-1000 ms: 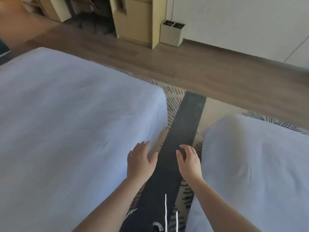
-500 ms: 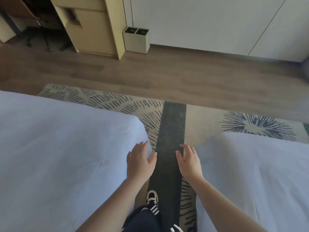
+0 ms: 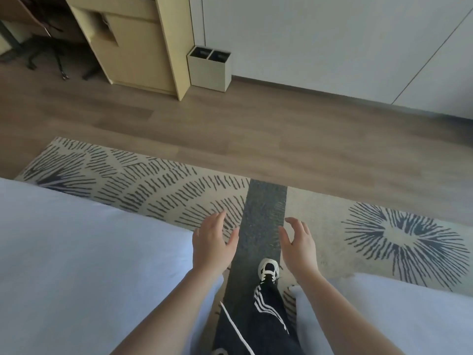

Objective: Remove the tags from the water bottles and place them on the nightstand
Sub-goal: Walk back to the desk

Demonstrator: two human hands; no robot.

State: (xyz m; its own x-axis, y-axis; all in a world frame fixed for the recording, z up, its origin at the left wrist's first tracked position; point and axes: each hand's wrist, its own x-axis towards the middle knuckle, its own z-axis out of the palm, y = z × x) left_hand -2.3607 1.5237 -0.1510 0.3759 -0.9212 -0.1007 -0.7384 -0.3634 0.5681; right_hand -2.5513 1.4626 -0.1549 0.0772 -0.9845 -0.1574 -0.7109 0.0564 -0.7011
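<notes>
My left hand [image 3: 212,243] and my right hand [image 3: 299,243] are held out in front of me, side by side over the gap between two beds. Both have relaxed, slightly spread fingers and hold nothing. No water bottles, tags or nightstand appear in this view.
A white bed [image 3: 84,265] lies at the left and another bed [image 3: 399,316] at the lower right. Between them runs a patterned rug [image 3: 158,185] with a dark stripe [image 3: 266,201]; my shoe [image 3: 268,270] steps on it. Ahead stand a wooden cabinet [image 3: 143,49], a small two-part bin [image 3: 210,69] and white wall panels [image 3: 332,39].
The view has moved forward between the beds and swung round; the beds slid down and back, more rug and floor show, and my foot has stepped into view. Both hands stay empty.
</notes>
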